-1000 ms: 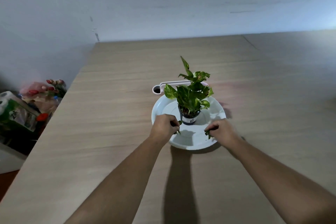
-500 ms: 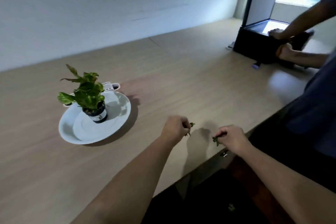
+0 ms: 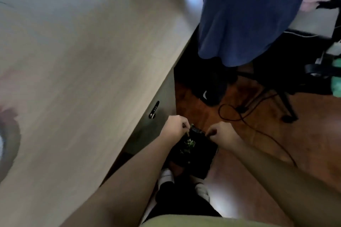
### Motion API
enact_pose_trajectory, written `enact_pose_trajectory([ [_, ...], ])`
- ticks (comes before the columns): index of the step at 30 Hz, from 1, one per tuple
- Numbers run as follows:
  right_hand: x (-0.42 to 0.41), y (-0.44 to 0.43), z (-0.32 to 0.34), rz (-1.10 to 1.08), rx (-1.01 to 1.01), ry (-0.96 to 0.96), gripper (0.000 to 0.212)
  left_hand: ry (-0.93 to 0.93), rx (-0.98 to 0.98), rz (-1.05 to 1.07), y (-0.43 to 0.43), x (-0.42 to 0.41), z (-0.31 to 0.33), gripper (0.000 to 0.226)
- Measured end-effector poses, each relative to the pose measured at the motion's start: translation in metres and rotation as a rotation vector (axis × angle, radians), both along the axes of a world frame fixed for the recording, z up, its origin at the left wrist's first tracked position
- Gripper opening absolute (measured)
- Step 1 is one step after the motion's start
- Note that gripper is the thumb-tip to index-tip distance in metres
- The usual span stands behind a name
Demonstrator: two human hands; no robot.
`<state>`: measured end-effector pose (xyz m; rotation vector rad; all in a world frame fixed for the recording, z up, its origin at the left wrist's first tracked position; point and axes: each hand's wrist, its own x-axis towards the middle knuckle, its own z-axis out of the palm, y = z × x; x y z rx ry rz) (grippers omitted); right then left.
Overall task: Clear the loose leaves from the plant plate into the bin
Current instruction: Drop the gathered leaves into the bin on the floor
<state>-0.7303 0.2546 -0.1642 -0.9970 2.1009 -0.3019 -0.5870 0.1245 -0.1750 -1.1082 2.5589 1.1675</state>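
Observation:
A black square bin [image 3: 200,155] stands on the floor beside the table's edge, with a few green leaves [image 3: 189,143] lying inside it. My left hand [image 3: 175,128] hovers over the bin's near-left rim, fingers pinched on a small loose leaf that hangs from the fingertips. Over the bin's right rim, my right hand [image 3: 222,134] is also pinched shut; only a dark bit shows in its grip. The white plant plate [image 3: 2,146] is a blurred sliver at the far left edge of the table. The plant itself is out of view.
The wooden table [image 3: 83,61] fills the left. Another person in a blue garment [image 3: 245,14] stands at the top right. A black cable [image 3: 238,116] and chair base [image 3: 284,101] lie on the brown floor. My feet [image 3: 167,177] are just below the bin.
The view swung from the plate, right and down to the floor. Both hands carried their pinched leaves off the table's edge and now hang over the bin.

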Motion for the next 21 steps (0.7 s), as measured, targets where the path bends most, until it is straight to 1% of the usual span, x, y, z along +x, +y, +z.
enact_pose_trajectory([
  [2, 0.0, 0.0, -0.023, -0.027, 0.009, -0.025, 0.022, -0.062, -0.005, -0.043, -0.002, -0.005, -0.019, 0.006],
  [5, -0.002, -0.006, -0.05, -0.061, 0.023, -0.086, 0.03, -0.161, -0.023, -0.11, -0.009, -0.012, -0.042, 0.008],
  [7, -0.004, -0.007, -0.059, -0.151, 0.037, -0.137, 0.037, -0.226, -0.046, -0.146, -0.014, -0.013, -0.049, 0.012],
  [9, -0.007, -0.008, -0.059, -0.236, 0.045, -0.157, 0.041, -0.245, -0.076, -0.174, -0.017, -0.012, -0.048, 0.015],
  [11, -0.011, -0.009, -0.052, -0.255, 0.049, -0.157, 0.042, -0.256, -0.087, -0.177, -0.019, -0.009, -0.042, 0.017],
  [15, -0.016, -0.015, -0.021, -0.194, 0.025, -0.121, 0.041, -0.235, -0.004, -0.094, -0.026, -0.012, -0.019, 0.021],
  [19, -0.017, -0.029, 0.019, -0.066, -0.093, -0.026, 0.034, -0.26, 0.1, -0.061, -0.031, -0.019, 0.01, 0.054],
  [21, -0.016, -0.032, 0.035, -0.022, -0.157, -0.023, 0.03, -0.226, 0.13, -0.04, -0.028, -0.019, 0.023, 0.055],
])
